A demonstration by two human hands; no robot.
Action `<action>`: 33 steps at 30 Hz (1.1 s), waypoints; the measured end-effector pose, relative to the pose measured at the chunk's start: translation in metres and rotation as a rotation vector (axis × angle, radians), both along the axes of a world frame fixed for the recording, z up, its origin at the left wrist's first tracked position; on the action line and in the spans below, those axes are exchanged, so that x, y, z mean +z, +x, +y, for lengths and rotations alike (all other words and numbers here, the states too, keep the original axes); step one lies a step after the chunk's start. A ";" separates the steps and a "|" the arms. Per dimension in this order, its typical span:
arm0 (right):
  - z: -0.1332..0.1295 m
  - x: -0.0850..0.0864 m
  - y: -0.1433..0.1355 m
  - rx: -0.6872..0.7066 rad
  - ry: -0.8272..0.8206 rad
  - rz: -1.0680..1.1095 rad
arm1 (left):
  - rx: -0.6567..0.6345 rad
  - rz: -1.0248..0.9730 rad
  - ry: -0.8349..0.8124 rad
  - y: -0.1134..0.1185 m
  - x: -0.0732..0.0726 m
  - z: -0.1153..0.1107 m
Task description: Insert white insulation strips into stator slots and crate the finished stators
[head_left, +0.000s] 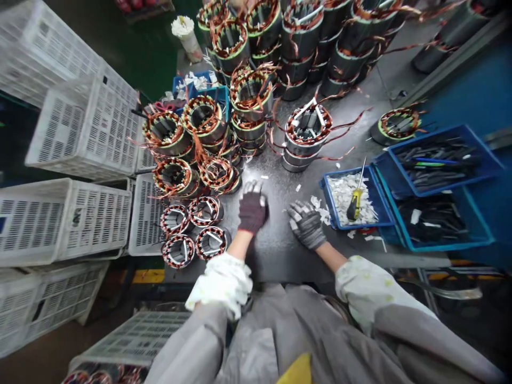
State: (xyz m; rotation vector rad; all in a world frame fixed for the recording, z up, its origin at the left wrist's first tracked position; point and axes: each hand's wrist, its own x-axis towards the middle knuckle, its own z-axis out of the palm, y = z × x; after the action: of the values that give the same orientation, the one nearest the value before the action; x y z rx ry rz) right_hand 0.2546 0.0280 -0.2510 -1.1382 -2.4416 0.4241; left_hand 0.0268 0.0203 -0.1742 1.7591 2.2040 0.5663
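Observation:
My left hand (pixel 253 207), in a dark maroon glove with pale fingertips, lies flat on the grey metal table (pixel 276 256), fingers stretched forward and holding nothing. To its right, my right hand (pixel 306 224) in a grey glove rests on the table with fingers spread, beside some white paper scraps (pixel 321 209). Beyond both hands stands a motor stator (pixel 308 125) with copper windings and loose leads, stacked on another. Left of my left hand are several small stators (pixel 210 242) with white strips inside. A wound stator (pixel 218 173) trails copper wires behind them.
Blue bins at right hold white pieces (pixel 344 194), a yellow-black screwdriver (pixel 354 205) and dark sleeves (pixel 440 160). Stacked stators (pixel 300 53) line the back. White plastic crates (pixel 96 122) stand at left. A lone stator (pixel 398 125) sits at the right.

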 end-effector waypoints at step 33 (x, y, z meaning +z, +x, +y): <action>-0.057 0.029 0.105 -0.829 -0.660 -0.057 | -0.657 0.247 -0.560 0.159 0.001 0.080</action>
State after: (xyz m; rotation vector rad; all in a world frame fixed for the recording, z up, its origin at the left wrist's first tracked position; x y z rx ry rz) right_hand 0.3596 -0.0289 -0.2218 -2.2883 -1.6456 0.9378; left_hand 0.1857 0.1004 -0.1737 2.1052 1.5221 -0.3914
